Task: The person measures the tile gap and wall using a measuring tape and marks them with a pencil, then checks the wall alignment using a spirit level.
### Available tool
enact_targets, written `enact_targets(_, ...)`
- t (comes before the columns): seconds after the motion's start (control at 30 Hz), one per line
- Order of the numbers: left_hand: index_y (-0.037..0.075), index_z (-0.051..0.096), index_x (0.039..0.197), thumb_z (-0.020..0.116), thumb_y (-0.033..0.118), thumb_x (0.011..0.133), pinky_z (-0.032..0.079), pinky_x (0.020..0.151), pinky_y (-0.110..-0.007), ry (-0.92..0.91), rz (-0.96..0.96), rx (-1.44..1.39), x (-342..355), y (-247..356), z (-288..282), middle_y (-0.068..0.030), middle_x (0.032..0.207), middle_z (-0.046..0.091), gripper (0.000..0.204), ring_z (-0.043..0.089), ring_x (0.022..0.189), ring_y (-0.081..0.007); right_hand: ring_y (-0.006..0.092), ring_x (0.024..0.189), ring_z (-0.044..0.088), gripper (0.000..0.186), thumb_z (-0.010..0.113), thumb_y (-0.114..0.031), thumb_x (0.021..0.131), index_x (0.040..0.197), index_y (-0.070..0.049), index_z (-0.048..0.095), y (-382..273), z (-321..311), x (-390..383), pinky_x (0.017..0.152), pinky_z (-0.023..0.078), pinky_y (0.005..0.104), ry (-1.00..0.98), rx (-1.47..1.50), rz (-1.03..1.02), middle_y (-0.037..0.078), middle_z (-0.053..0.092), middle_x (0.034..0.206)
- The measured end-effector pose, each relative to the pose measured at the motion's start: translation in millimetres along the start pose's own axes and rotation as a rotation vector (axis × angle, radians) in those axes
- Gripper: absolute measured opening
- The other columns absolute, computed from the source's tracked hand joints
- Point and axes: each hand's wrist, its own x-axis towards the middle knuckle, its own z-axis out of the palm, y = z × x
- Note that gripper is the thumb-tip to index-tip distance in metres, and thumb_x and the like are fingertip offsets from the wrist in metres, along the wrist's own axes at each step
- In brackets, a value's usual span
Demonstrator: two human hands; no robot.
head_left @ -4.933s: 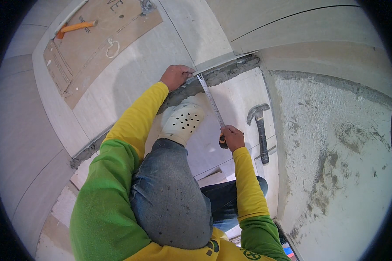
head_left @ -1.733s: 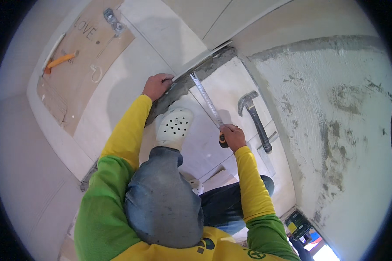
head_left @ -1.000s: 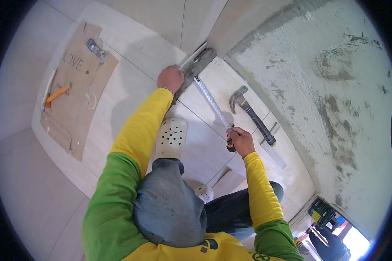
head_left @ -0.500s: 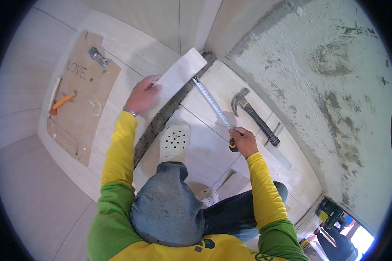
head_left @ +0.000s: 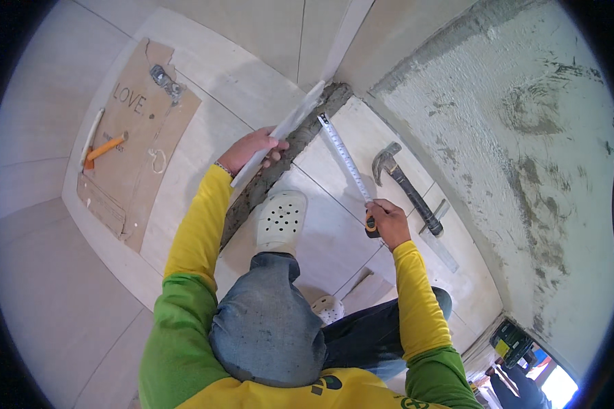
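My left hand point(head_left: 251, 150) grips a narrow pale tile strip point(head_left: 295, 121), turned up so that mostly its thin edge shows. The strip is over a rough grey mortar-filled gap point(head_left: 252, 198) between the floor tiles. My right hand point(head_left: 390, 223) is closed round a black and yellow tape measure point(head_left: 371, 226). Its pulled-out blade point(head_left: 345, 158) slants up and left over the tiles, its hooked end near the gap and apart from the strip. Right of the blade lies a claw hammer point(head_left: 408, 185) with a dark handle.
A flat metal strip point(head_left: 440, 251) lies under the hammer's handle end. At left, a cardboard sheet point(head_left: 140, 123) carries an orange-handled tool point(head_left: 107, 146) and a grey object point(head_left: 165, 82). A rough plastered wall point(head_left: 525, 157) rises at right. My clog-shod foot point(head_left: 282, 218) stands beside the gap.
My left hand has turned the tile strip from its broad face onto its edge and lifted it off the gap's side. The tape blade's end now stands apart from the strip.
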Motion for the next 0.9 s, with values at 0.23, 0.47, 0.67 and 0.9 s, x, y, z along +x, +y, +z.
enact_targets(0.23,0.0,0.052,0.126,0.058,0.024,0.086,0.048,0.072,-0.026,0.097,-0.016,0.299,35.8,2.6,-8.8,-0.0059,0.101,0.063,0.048,0.058,0.085,-0.012,0.0088,0.062,0.055,0.019,0.061,-0.018,0.086,0.081,-0.001,0.068,-7.2,-2.8,-3.7,0.059,0.044,0.0231,0.005,0.079,0.027,0.001,0.061,0.068)
enact_targets(0.47,0.0,0.052,0.13,0.058,0.026,0.084,0.046,0.073,-0.026,0.18,-0.003,0.429,68.0,1.0,-13.9,-0.0035,0.089,0.063,0.053,0.056,0.079,-0.0118,0.009,0.06,0.054,0.019,0.06,-0.017,0.086,0.079,-0.001,0.066,-7.0,-4.0,-6.2,0.058,0.043,0.0229,0.041,0.048,0.037,0.001,0.06,0.066)
enact_targets(0.67,-0.001,0.056,0.121,0.053,0.03,0.085,0.047,0.072,-0.031,0.234,0.041,0.79,80.3,2.2,-1.9,-0.0093,0.084,0.064,0.047,0.059,0.075,-0.0183,0.0092,0.06,0.054,0.018,0.061,-0.017,0.086,0.079,0.0,0.066,-8.6,-6.9,-8.6,0.057,0.044,0.0232,0.039,0.087,0.049,0.001,0.059,0.066)
enact_targets(0.9,-0.003,0.057,0.098,0.047,0.024,0.085,0.047,0.082,-0.05,0.386,0.178,1.243,95.3,-2.7,6.4,-0.0309,0.091,0.06,0.032,0.057,0.09,-0.0477,0.0089,0.062,0.054,0.017,0.061,-0.016,0.086,0.082,-0.001,0.067,-7.9,-7.9,-7.0,0.059,0.044,0.023,0.035,0.078,0.034,0.001,0.06,0.068)
